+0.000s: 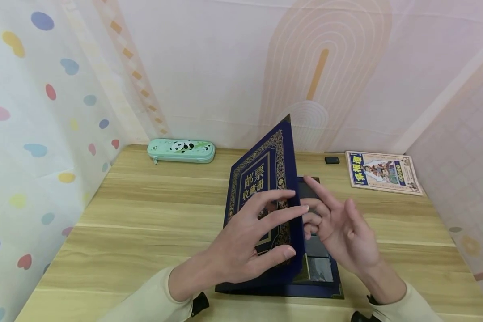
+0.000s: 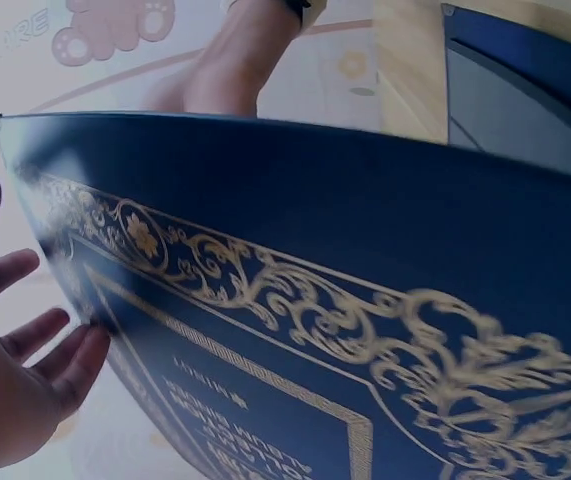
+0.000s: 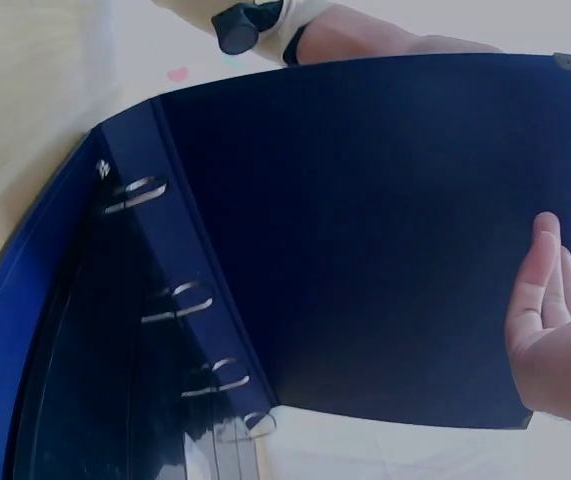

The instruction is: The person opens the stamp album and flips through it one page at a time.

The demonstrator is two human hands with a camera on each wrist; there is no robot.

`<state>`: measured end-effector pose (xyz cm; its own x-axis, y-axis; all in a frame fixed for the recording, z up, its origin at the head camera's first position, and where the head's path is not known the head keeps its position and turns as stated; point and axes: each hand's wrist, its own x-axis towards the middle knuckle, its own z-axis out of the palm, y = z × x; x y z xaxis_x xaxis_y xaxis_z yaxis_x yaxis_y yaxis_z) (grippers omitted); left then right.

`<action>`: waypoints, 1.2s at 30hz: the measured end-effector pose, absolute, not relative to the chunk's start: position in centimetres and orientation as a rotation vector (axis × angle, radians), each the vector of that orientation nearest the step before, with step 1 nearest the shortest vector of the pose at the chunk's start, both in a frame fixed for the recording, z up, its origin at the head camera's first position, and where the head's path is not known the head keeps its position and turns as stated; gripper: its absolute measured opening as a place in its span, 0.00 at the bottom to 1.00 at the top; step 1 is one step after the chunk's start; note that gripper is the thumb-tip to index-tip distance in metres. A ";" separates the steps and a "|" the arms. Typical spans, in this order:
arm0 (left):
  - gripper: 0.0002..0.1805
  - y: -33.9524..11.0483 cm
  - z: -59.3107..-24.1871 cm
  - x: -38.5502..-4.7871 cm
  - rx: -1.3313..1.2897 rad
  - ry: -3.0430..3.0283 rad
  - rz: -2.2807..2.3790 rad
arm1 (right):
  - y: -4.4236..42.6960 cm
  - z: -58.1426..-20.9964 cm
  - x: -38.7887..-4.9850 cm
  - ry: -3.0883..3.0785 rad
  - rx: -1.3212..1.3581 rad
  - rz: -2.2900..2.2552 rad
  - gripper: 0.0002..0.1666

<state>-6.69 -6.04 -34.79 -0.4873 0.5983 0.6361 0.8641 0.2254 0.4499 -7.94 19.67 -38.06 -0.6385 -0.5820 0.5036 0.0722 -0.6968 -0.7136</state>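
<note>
A dark blue stamp album with gold ornament and Chinese lettering lies on the table, its front cover raised steeply. Spread over the outside of that cover is my left hand, with its fingers near the free edge; the left wrist view shows these fingers beside the cover. My right hand is on the inner side, palm turned up, and its fingertips meet or nearly meet the plain inside cover. Metal rings run along the spine. Dark pocket pages show under the cover.
At the back left lies a mint pencil case with a panda print. A small black object and an illustrated booklet are at the back right. Patterned cloth hangs behind the wooden table.
</note>
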 end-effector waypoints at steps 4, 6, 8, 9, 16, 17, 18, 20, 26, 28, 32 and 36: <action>0.33 -6.2 -34.3 -6.8 -1.354 -2.173 -1.041 | 19.3 -38.0 -7.6 0.896 -1.102 -2.299 0.46; 0.34 -6.3 -34.0 -6.9 -1.355 -2.180 -1.010 | 19.2 -38.0 -7.5 0.877 -1.116 -2.286 0.47; 0.34 -6.3 -33.9 -6.9 -1.355 -2.187 -0.983 | 19.2 -38.1 -7.5 0.877 -1.117 -2.281 0.47; 0.33 -6.3 -33.8 -6.9 -1.354 -2.192 -0.967 | 19.2 -38.1 -7.5 0.886 -1.111 -2.282 0.46; 0.33 -7.0 -33.0 -6.7 -1.294 -2.237 -0.942 | 19.9 -38.7 -8.0 1.316 -0.912 -2.280 0.36; 0.33 -7.3 -32.9 -6.6 -1.272 -2.252 -0.956 | 20.1 -39.0 -8.2 1.428 -0.878 -2.253 0.34; 0.33 -7.6 -32.6 -6.4 -1.244 -2.269 -0.977 | 20.2 -39.2 -8.3 1.548 -0.837 -2.214 0.32; 0.32 -8.3 -32.2 -6.1 -1.178 -2.286 -1.049 | 20.7 -39.7 -8.5 1.777 -0.734 -2.108 0.31; 0.23 -10.2 -31.4 -5.8 -0.921 -2.206 -1.310 | 22.0 -40.8 -8.9 2.100 -0.473 -1.781 0.32; 0.17 -10.9 -31.2 -6.0 -0.838 -2.182 -1.350 | 22.4 -41.3 -8.9 2.164 -0.453 -1.688 0.32; 0.07 -12.5 -30.9 -6.4 -0.712 -2.166 -1.476 | 23.2 -42.3 -9.0 2.383 -0.520 -1.443 0.33; 0.09 -14.4 -30.4 -6.5 -0.606 -2.170 -1.625 | 24.0 -43.3 -8.8 2.566 -0.621 -1.166 0.39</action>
<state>-6.54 -14.37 -30.39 -0.8427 0.1219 0.5244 0.5375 0.2459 0.8066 -8.78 23.98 -43.27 -0.8765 -0.4784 -0.0538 -0.2743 0.5881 -0.7609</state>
